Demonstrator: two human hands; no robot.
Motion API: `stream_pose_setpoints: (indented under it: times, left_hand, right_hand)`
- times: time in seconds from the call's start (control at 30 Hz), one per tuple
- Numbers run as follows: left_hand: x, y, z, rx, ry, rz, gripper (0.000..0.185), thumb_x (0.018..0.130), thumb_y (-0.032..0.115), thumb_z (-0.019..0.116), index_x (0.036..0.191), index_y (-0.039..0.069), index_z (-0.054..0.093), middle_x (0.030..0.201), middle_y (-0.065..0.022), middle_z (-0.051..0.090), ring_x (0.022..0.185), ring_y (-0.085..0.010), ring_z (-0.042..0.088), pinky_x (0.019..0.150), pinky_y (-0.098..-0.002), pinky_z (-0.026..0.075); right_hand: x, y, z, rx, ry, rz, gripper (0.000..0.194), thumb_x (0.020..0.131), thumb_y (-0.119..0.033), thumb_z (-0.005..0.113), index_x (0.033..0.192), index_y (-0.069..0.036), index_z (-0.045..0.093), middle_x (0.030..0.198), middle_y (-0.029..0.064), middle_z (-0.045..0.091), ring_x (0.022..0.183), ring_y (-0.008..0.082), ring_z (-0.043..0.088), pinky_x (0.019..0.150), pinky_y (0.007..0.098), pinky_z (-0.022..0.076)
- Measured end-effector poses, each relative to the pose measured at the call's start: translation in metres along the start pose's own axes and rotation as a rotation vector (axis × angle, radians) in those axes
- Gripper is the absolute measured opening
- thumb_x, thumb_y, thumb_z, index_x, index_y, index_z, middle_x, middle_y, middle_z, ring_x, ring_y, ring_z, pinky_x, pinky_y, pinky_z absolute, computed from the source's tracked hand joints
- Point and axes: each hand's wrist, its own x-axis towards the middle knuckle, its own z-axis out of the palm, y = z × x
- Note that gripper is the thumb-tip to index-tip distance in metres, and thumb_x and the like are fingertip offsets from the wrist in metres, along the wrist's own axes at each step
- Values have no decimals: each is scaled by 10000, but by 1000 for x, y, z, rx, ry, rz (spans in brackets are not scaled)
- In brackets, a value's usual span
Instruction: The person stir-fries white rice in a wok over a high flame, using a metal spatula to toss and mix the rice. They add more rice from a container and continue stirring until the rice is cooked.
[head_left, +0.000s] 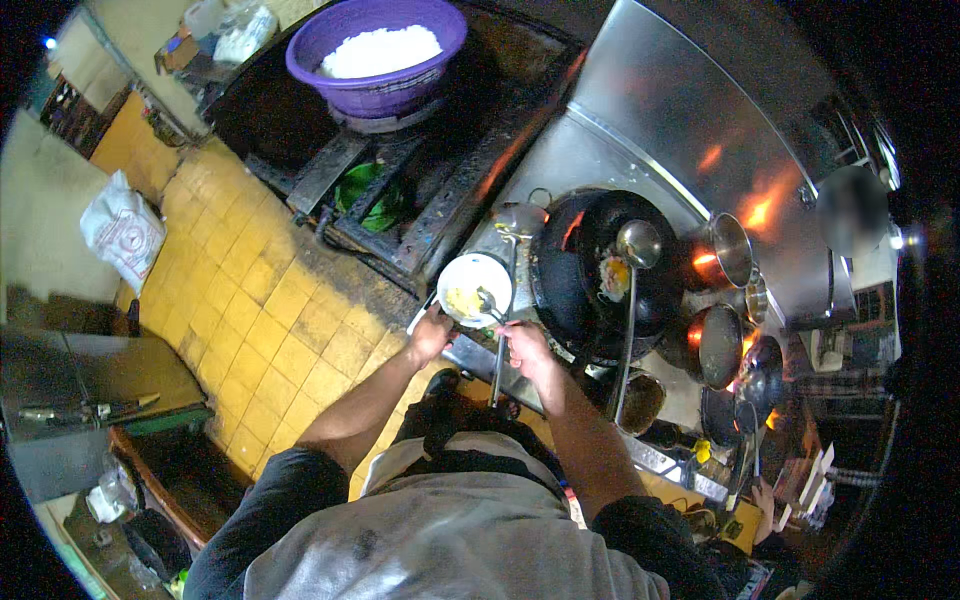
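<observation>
A white bowl (454, 279) is tilted a little in front of me, with yellow food (463, 301) in it. My left hand (433, 334) grips the bowl low on its near left side. The handle of a metal spoon (489, 302) is in my right hand (527, 346), and the spoon's head rests in the yellow food. To the right of my hands sits a large black wok (570, 300). An egg (615, 277) with a yellow yolk lies in it, beside the round head of a long-handled ladle (639, 244). A second long-handled utensil (517, 221) lies between bowl and wok.
A purple basin (375, 82) of white rice (384, 51) stands on a black stove (480, 142). Flames burn around pans (720, 349) on the right. A co-worker's hand (763, 501) is at the far right. A white sack (126, 229) stands on the yellow tiled floor (255, 300).
</observation>
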Motion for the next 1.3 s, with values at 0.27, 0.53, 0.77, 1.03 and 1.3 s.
stream_pose_setpoints:
  times: [0.27,0.53,0.77,1.03,1.3]
  left_hand:
    - [7,-5,1,-174,-4,3,387,919,81,457,1304,115,436,974,-65,616,671,-141,613,495,-279,490]
    - [4,-8,15,-149,98,49,367,950,94,468,1316,94,439,1056,-80,623,735,-159,629,546,-320,530]
    - [9,-22,33,-385,205,20,362,965,155,463,1322,97,435,1143,-82,597,880,-233,618,718,-416,545]
    - [-3,-36,40,-436,189,68,462,947,276,504,1364,138,362,1188,-88,559,995,-231,570,826,-458,494]
    - [-10,-36,30,-421,-108,104,448,987,353,452,1379,156,361,1330,-90,507,1044,-269,556,897,-478,461]
  right_hand:
    - [-73,-42,-81,555,-18,-244,80,888,-154,612,938,-92,610,501,-47,331,367,88,313,351,269,231]
    - [-54,-29,-68,148,138,-254,145,851,-146,695,933,-74,598,559,-47,407,400,66,320,325,252,232]
    - [-80,-36,-43,-385,-114,-496,400,941,-251,595,1284,-52,538,978,116,669,777,183,637,682,313,525]
    - [-133,51,-198,-717,737,-839,609,795,-190,714,1289,12,420,996,195,565,916,333,562,812,433,452]
    - [-114,58,-240,502,-7,-280,277,890,-16,528,1117,-132,421,713,57,525,481,159,482,382,305,392]
